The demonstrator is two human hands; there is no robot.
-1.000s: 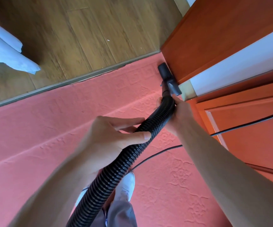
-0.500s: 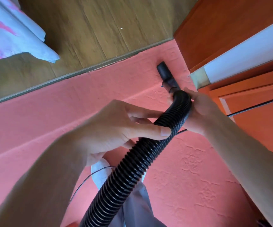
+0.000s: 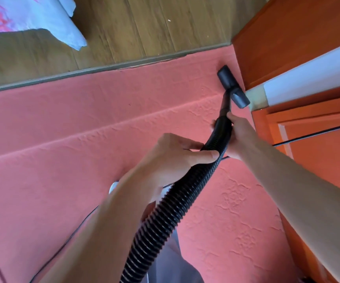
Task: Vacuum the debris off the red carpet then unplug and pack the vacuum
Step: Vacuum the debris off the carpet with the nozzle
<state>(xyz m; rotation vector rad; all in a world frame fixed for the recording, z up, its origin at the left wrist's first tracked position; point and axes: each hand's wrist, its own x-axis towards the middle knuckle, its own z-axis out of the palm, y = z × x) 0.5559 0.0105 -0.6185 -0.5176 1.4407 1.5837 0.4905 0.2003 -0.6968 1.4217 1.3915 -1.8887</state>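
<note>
Black ribbed hose [image 3: 165, 211] ran btwn yr hands. Right hand [image 3: 238, 137] gripped the cuff end just behind the nozzle [image 3: 233, 87], prob. to steer it. Left hand [image 3: 171, 160] curled round the hose further back, thumb on top, likely taking the slack. Nozzle sat on the red carpet [image 3: 63, 139], hard against the orange cabinet [image 3: 287, 37] base, i.e. you were working the edge strip.

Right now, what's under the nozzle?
The nozzle rests on the red carpet, close beside the orange cabinet. Any debris beneath cannot be seen; the nozzle covers that patch. Left hand and right hand grip the hose behind it.
</note>
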